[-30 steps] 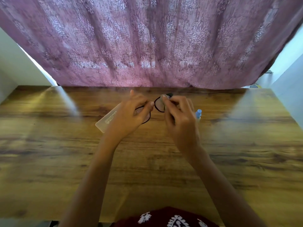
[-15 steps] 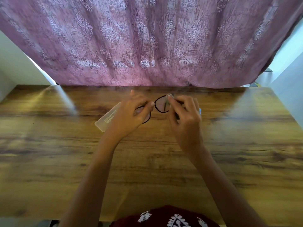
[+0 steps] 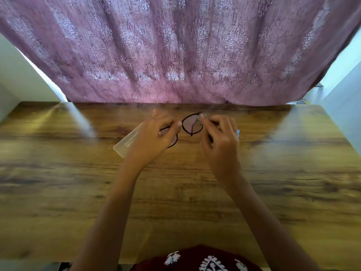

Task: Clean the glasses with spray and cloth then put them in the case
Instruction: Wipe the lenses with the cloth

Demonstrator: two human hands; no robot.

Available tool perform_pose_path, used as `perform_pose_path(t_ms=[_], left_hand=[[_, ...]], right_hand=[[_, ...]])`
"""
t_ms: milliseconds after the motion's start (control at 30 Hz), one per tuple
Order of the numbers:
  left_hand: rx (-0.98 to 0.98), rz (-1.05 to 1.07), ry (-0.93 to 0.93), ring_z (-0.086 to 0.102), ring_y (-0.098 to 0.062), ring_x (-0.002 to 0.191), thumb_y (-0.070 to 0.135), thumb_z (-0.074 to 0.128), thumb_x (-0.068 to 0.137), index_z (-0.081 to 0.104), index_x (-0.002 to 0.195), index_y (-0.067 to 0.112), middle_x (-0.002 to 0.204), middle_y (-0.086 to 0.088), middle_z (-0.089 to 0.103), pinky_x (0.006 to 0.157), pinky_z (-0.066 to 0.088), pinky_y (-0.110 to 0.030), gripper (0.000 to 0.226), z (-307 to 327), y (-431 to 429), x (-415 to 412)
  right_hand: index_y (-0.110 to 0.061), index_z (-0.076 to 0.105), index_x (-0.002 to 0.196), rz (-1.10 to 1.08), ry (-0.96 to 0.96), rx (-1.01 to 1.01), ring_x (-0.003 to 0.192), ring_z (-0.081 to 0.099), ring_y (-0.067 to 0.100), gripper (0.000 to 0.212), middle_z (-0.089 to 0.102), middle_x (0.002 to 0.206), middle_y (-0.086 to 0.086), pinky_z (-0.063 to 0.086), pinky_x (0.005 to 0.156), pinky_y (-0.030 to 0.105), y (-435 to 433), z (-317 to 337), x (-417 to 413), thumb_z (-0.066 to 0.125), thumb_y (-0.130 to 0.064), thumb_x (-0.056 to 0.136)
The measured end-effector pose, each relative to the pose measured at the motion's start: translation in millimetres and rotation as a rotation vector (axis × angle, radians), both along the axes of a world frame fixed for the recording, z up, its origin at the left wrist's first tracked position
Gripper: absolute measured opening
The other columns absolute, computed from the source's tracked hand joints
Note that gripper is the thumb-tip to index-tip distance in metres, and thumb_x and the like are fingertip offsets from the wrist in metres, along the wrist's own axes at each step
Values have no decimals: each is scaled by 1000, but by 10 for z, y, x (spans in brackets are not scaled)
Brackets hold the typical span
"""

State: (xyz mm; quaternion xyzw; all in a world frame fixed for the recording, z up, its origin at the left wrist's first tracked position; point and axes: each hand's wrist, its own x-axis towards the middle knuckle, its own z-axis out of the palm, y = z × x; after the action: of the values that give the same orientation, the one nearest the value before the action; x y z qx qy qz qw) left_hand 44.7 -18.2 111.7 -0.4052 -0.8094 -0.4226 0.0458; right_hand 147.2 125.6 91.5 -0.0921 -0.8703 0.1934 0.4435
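Black-framed glasses (image 3: 190, 124) are held above the wooden table (image 3: 78, 182), near its far edge. My left hand (image 3: 152, 139) grips the frame's left lens side. My right hand (image 3: 220, 145) pinches a small grey cloth (image 3: 201, 116) against the upper right rim of the right lens. A translucent case (image 3: 127, 143) lies flat on the table, partly hidden behind my left hand. Only the blue cap of the spray bottle (image 3: 238, 132) peeks out behind my right hand.
A purple patterned curtain (image 3: 179, 49) hangs along the table's far edge. Pale walls stand at both sides. Bare wood stretches left, right and toward me.
My right hand has shifted the cloth across the right lens toward its upper right rim, and now hides most of the spray bottle. The left hand holds still.
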Motion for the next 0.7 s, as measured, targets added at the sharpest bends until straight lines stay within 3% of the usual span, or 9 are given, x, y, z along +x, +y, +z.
perform_pose_path(t_ms=[100,200,300,600,700], left_hand=[[-1,16,-7,57,-10,75,30,50,93,63,75,7,71,1,63,106,35,-50,33,-7,-21,-11],[-7,-8,-16,58,-10,73,36,48,92,61,72,10,69,2,62,115,23,-34,36,-21,-3,-1],[-6,-28,-11,57,-15,72,40,44,91,58,70,7,67,-3,59,112,21,-25,42,-41,20,24],[23,5,-14,60,-12,77,34,48,92,63,74,7,71,2,64,113,28,-40,36,-38,-35,10],[4,5,-7,60,-14,76,39,46,91,63,74,8,71,1,63,115,22,-33,39,-48,-22,16]], right_hand=[[6,68,109,47,-15,28,89,48,15,25,62,91,13,32,88,6,-71,-62,93,66,2,85],[8,66,113,130,-36,89,94,48,17,28,63,95,15,33,93,8,-180,-83,126,65,5,85],[6,65,116,128,-43,102,96,47,19,31,62,99,16,31,95,8,-157,-23,50,62,6,85],[7,66,112,79,-36,56,93,49,17,29,62,96,15,32,92,7,-124,-85,88,66,6,84],[8,64,116,155,-47,95,94,48,18,29,61,98,15,36,93,11,-219,-98,85,60,4,88]])
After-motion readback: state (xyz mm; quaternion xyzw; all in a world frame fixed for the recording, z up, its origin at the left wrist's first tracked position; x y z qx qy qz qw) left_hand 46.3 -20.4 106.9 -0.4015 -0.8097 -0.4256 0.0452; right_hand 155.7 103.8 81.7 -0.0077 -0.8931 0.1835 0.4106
